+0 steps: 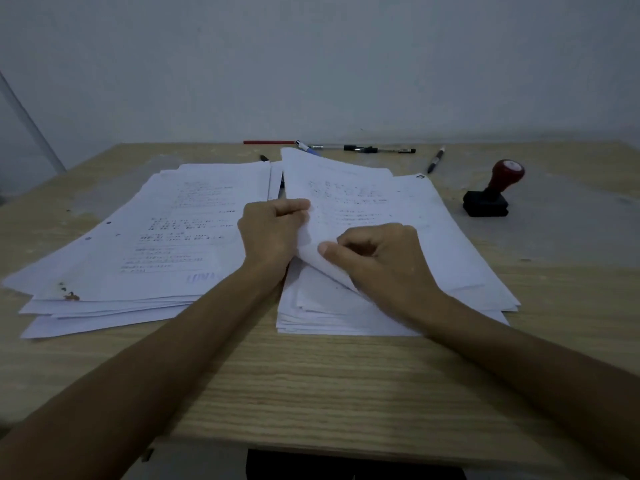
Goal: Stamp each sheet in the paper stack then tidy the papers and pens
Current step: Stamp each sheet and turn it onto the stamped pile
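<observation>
Both hands (377,258) pinching top sheet (360,206), long axis running away, corner curled

Views: 1, head-worn, wide-angle. Position: above the near edge of the bench (311,393), at the person's own eye level. Facing: forward and down, toward the far wall (311,64). Range: close; both forearms enter from the bottom corners and the hands (273,233) meet just below frame centre. Coverage: bench top from near edge to back edge, wall above. Distortion: straight edges bow toward the frame sides. Shared field: none, as no 2nd view exists.
</observation>
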